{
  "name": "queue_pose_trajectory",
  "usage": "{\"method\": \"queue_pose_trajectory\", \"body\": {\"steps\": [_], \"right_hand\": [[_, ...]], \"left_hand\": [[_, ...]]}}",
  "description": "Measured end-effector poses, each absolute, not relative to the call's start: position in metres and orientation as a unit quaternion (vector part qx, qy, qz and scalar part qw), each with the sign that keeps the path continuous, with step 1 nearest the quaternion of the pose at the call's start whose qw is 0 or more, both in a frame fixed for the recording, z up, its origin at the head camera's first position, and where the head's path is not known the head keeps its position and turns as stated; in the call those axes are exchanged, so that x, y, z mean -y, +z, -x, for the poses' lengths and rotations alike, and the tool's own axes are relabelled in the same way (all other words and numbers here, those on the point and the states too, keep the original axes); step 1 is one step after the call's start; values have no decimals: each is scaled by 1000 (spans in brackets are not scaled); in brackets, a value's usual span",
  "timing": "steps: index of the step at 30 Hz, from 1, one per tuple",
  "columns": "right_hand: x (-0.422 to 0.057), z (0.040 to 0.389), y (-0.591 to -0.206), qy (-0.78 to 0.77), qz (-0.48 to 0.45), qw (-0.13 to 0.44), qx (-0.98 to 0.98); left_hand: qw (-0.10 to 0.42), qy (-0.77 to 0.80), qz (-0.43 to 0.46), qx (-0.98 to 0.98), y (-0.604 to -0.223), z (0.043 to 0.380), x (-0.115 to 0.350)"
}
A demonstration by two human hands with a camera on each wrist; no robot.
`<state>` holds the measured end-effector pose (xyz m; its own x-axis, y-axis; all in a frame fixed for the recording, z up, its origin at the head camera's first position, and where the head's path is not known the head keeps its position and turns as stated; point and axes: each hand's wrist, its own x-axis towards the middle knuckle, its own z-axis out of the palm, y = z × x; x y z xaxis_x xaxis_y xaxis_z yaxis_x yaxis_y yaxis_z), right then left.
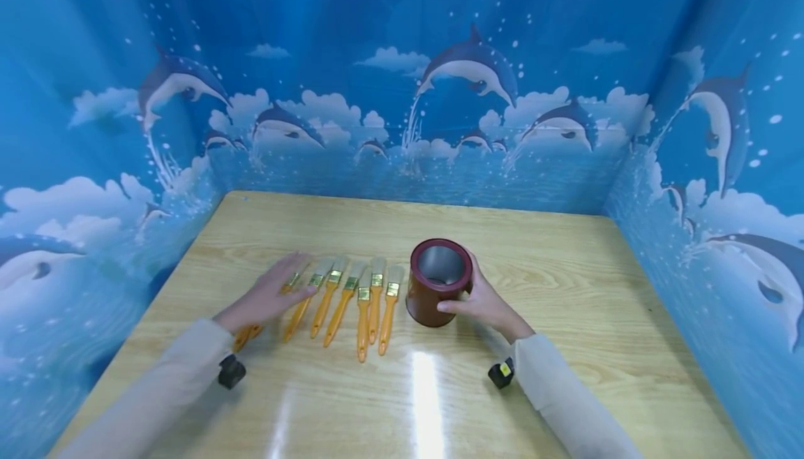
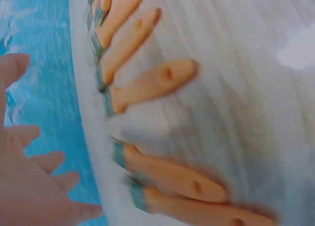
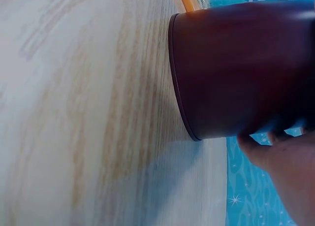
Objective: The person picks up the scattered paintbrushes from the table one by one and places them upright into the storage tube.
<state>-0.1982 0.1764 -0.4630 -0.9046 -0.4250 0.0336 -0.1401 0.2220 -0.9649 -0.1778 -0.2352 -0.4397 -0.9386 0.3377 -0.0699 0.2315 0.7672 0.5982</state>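
While the right hand [image 1: 486, 303] grips the brown pot [image 1: 428, 305] around its side, the left hand [image 1: 274, 294] hangs with fingers spread over the paintbrushes [image 1: 340, 314], holding none. Most lie on the tabletop [image 1: 540, 250] between the hands, a couple by the left wrist. They look light, stiff-handled and soft-bristled, best pinched by the handle; the pot seems rigid, smooth, perhaps slippery, wanting a wide hold round its wall.

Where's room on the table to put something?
Right of the right hand, the table is bare to its edge; also behind the brown container, to the dolphin curtain. Left of the container is crowded: brushes lie beside and under the left hand.
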Motion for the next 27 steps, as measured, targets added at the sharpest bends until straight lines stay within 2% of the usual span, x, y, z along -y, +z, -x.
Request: {"method": "queue_pose_trajectory", "body": {"steps": [11, 21, 27], "right_hand": [[-176, 199, -463, -602, 176, 127, -768], [-179, 200, -463, -606, 182, 131, -763], [-180, 201, -462, -600, 186, 131, -767]], "left_hand": [[106, 386, -19, -916, -449, 180, 275], [140, 403, 52, -903, -453, 179, 279], [131, 385, 93, -909, -454, 178, 281]]}}
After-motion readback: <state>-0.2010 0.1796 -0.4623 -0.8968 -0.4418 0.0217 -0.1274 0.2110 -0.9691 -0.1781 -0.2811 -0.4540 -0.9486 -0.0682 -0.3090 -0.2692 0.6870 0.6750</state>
